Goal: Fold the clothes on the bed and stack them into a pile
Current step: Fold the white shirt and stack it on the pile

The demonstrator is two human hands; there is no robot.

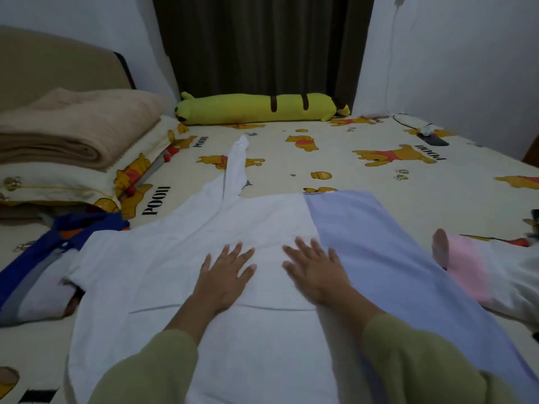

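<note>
A white garment [151,275] lies spread flat on the bed in front of me, one long sleeve [236,167] stretching away toward the far side. A pale blue-lilac panel [379,246] lies along its right side. My left hand [226,275] and my right hand [316,272] press flat on the white cloth side by side, fingers straight and spread. A blue and grey garment [38,272] lies crumpled at the left, partly under the white one. A pink and white garment [478,272] lies at the right.
The bed sheet [350,173] is cream with yellow bear prints. A folded beige blanket [75,126] sits on pillows at the far left. A long yellow plush bolster [262,109] lies by the dark curtain. A cable and small devices [431,135] lie at the far right corner.
</note>
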